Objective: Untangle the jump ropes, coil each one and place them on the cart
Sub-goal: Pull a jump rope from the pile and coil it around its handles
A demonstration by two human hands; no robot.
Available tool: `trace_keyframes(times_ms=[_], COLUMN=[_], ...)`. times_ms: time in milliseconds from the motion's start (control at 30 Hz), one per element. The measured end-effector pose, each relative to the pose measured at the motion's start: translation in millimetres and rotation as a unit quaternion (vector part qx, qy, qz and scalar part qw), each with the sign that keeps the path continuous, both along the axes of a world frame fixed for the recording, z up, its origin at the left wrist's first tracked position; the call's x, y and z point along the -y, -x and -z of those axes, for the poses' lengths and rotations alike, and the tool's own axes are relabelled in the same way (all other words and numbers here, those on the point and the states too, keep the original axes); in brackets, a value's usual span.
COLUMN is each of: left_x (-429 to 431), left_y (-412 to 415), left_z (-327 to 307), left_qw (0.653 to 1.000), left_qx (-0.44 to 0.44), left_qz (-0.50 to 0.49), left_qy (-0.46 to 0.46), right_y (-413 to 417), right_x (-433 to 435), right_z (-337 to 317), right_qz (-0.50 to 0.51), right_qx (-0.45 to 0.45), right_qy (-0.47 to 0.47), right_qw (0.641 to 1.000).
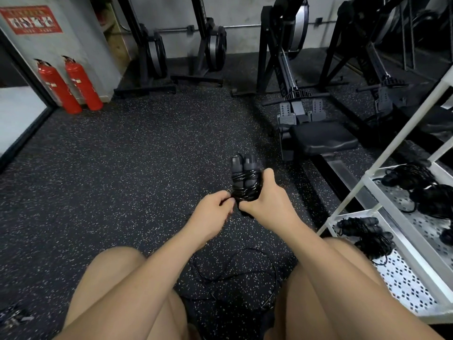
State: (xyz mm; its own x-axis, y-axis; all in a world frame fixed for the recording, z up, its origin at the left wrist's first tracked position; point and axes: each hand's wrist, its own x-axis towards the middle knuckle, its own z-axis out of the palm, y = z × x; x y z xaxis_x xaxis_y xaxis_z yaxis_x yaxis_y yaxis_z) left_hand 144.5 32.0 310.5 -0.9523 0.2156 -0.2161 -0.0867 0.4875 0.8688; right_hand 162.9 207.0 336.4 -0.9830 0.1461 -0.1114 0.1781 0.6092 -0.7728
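Item 1, wrapped jump rope (pixel 245 179): we are holding it in front of us above the speckled floor (pixel 122 168), between both hands. Its two black handles (pixel 250 163) are lying side by side and pointing away from us, and the cord is wound round them in several turns.

Item 2, right hand (pixel 267 200): it is gripping the lower part of the bundle from the right side, fingers curled round it, with the thumb reaching up along the right edge of the wraps. The handles are sticking out above this hand.

Item 3, left hand (pixel 213 209): it is sitting at the lower left of the bundle, touching it, fingers curled and pinching the cord there. We cannot tell which strand it is pinching.

Item 4, loose jump rope (pixel 235 273): it is lying in open loops on the floor between our legs, nearer to us than both hands and apart from them.

Item 5, white cart (pixel 397 142): it is standing to our right, near the right hand. One tray is carrying coiled ropes (pixel 416 185); the tray below is carrying another bundle (pixel 365 231).

Item 6, surroundings: a rowing machine (pixel 323 138) is standing beyond the hands, and two red fire extinguishers (pixel 58 87) are leaning at the far left wall.
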Motion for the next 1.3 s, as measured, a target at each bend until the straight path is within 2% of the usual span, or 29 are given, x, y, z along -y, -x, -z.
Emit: trace_keyframes(times_ms=[100,233,333,467,533,833,1067,1300], left_x=[5.2,4.3,5.3,5.8,7.0,0.9,-3.1,-2.9], left_y=[1.4,2.1,-0.9,-4.8,-4.7,-9.2,-11.7,-7.6], left_z=[-1.5,-2.0,2.1,6.9,7.7,-0.6,-4.9,-9.4], left_qw=[0.999,0.995,0.997,0.998,0.998,0.996,0.994,0.992], left_qx=[-0.019,-0.036,-0.001,0.039,0.049,0.052,0.07,0.058], left_qz=[0.007,0.013,0.012,-0.006,0.0,0.066,0.051,-0.009], left_qy=[0.031,0.088,0.072,0.044,0.034,0.0,-0.059,-0.113], right_y=[-0.4,-6.3,-4.9,0.3,1.0,5.2,7.2,6.3], right_x=[0.6,3.6,3.6,-18.8,-29.4,-26.9,-24.2,-10.0], right_z=[3.6,5.9,-2.3,1.6,3.4,3.0,4.9,-0.3], right_qz=[-0.01,-0.095,-0.137,-0.173,-0.182,-0.123,-0.11,0.041], right_qx=[0.029,0.021,0.063,0.14,0.143,0.133,0.151,0.035], right_qy=[0.048,0.052,0.069,0.188,0.224,0.252,0.293,0.284], right_qw=[0.998,0.994,0.986,0.957,0.947,0.951,0.938,0.957])
